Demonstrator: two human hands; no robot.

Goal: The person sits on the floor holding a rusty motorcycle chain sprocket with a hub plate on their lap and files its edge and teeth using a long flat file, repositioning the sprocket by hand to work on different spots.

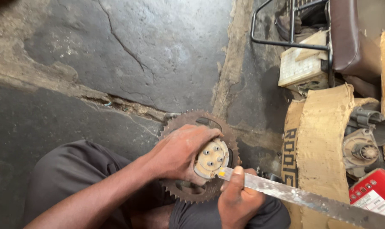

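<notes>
Head view, looking down: the left hand (179, 152) is wrapped over the top of a toothed sprocket (199, 157), fingers curled and gripping it so the wheel stands nearly upright over the person's lap. At its middle sits a pale round hub (210, 159) with several small holes, just right of the thumb. The right hand (237, 199) is closed round the near end of a long flat metal blade (302, 197), thumb pressed along its top; the blade tip touches the lower right edge of the hub and the rest runs off to the right, low in the frame.

By the look of it, the step in hand is working the blade tip against the hub edge, prying or scraping. A next move would seem to call for a firm left-hand hold, so the sprocket does not turn, and a small, controlled push from the right.

Edges to mind: the sprocket teeth lie near both wrists, and the blade's long edge passes just beside a cardboard box (324, 144) on the right. That side is crowded, with a grey motor part (364, 146) and a red can (375, 193) close by. Open room lies left and far, over bare cracked floor (128, 55).
</notes>
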